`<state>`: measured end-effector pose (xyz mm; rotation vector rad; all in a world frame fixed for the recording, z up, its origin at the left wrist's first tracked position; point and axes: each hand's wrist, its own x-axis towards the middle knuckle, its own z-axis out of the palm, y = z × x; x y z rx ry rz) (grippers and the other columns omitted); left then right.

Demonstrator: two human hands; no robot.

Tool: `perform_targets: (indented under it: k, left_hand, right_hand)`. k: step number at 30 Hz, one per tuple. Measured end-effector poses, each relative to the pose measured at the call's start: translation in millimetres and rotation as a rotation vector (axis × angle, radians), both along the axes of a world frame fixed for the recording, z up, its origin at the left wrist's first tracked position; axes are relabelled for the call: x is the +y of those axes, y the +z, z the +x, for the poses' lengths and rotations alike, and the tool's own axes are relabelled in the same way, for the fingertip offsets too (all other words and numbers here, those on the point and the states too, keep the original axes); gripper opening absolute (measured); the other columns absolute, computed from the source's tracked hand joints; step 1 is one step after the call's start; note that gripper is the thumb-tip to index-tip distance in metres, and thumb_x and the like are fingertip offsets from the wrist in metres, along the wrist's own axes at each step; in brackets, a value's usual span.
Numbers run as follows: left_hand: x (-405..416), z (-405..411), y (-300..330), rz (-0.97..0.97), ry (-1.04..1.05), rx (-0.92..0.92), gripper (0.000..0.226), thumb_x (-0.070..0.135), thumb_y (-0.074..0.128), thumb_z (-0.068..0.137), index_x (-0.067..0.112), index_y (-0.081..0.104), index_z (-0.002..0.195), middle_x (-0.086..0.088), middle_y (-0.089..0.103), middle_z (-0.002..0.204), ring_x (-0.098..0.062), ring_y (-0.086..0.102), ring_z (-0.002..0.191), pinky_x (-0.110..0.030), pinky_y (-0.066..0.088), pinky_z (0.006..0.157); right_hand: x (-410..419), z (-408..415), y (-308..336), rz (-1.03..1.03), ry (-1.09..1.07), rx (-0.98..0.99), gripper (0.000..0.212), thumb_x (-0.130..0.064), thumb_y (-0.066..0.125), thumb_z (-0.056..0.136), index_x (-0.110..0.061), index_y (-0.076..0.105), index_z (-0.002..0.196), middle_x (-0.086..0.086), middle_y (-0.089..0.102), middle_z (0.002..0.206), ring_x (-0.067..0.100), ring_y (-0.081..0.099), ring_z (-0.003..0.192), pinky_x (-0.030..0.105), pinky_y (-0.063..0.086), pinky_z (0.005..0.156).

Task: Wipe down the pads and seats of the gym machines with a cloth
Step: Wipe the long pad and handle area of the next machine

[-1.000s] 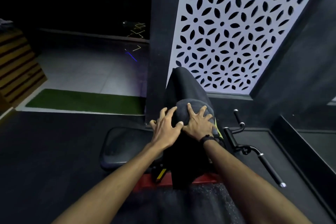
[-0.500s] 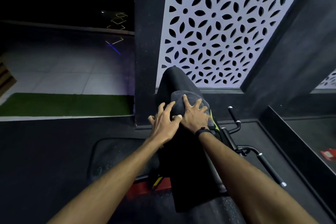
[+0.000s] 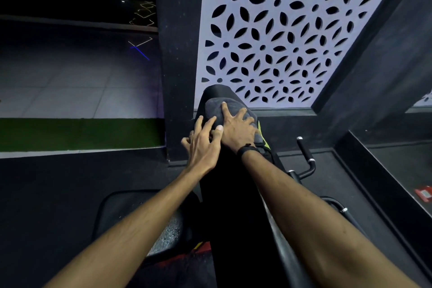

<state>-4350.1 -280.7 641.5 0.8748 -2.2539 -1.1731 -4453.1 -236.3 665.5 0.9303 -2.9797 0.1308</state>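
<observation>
Head view: right hand (image 3: pixel 236 130) presses flat, fingers spread, on a grey cloth (image 3: pixel 216 106) near the top of the black pad (image 3: pixel 233 194). Left hand (image 3: pixel 203 145), fingers loose, touches the cloth's edge just beside it.

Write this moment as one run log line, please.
step: wiping back pad | cloth: near pad top | right hand: presses cloth | left hand: rests at cloth edge

both hands (image 3: pixel 224 138) cover much of the grey cloth (image 3: pixel 214 107).
</observation>
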Motion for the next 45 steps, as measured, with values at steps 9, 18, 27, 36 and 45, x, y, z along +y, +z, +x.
perform_targets:
  k: [9, 18, 27, 36, 45]
  left_hand:
    - [-33.0, -62.8, 14.0, -0.092, 0.061, -0.029, 0.078, 0.068, 0.018, 0.086, 0.031, 0.045, 0.150, 0.001, 0.029, 0.164, -0.022, 0.030, 0.143, -0.042, 0.016, 0.114]
    - [-35.5, -67.1, 25.1, -0.126, 0.046, -0.167, 0.055, 0.058, 0.028, 0.104, 0.031, 0.045, 0.150, -0.002, 0.027, 0.165, -0.028, 0.026, 0.146, -0.047, 0.013, 0.117]
    - [2.5, -24.0, 29.4, -0.236, -0.022, -0.230, 0.062, 0.061, 0.031, 0.102, 0.021, 0.052, 0.145, -0.009, 0.036, 0.159, -0.029, 0.031, 0.143, -0.043, 0.014, 0.114]
    - [64.4, 55.9, 24.4, -0.346, -0.138, -0.208, 0.093, 0.079, 0.013, 0.077, 0.021, 0.065, 0.127, -0.006, 0.058, 0.130, -0.026, 0.051, 0.124, -0.041, 0.027, 0.104]
    - [112.9, 136.9, 13.0, -0.430, -0.312, -0.058, 0.077, 0.072, 0.019, 0.087, 0.024, 0.072, 0.115, 0.002, 0.065, 0.110, -0.017, 0.058, 0.108, -0.036, 0.030, 0.096]
  right_hand:
    - [-48.2, -55.3, 3.0, -0.030, 0.105, -0.066, 0.070, -0.047, 0.046, 0.101, -0.041, 0.005, 0.158, 0.030, 0.002, 0.161, 0.058, 0.023, 0.139, 0.078, 0.039, 0.092]
    - [-54.4, -69.9, 8.8, -0.073, 0.172, -0.172, 0.068, -0.049, 0.047, 0.099, -0.046, 0.011, 0.156, 0.024, -0.002, 0.163, 0.056, 0.012, 0.144, 0.079, 0.033, 0.097]
    - [-0.1, -32.5, 11.2, -0.080, 0.239, -0.218, 0.068, -0.045, 0.053, 0.096, -0.049, 0.019, 0.155, 0.017, -0.003, 0.165, 0.051, 0.007, 0.147, 0.074, 0.032, 0.104]
    - [84.8, 45.2, 7.4, -0.057, 0.230, -0.145, 0.066, -0.053, 0.053, 0.093, -0.048, 0.026, 0.153, 0.014, 0.004, 0.165, 0.048, 0.012, 0.147, 0.068, 0.035, 0.106]
    - [180.0, 146.9, 12.2, -0.041, 0.134, -0.125, 0.065, -0.062, 0.041, 0.089, -0.050, 0.027, 0.151, 0.011, 0.011, 0.164, 0.044, 0.021, 0.144, 0.060, 0.038, 0.107]
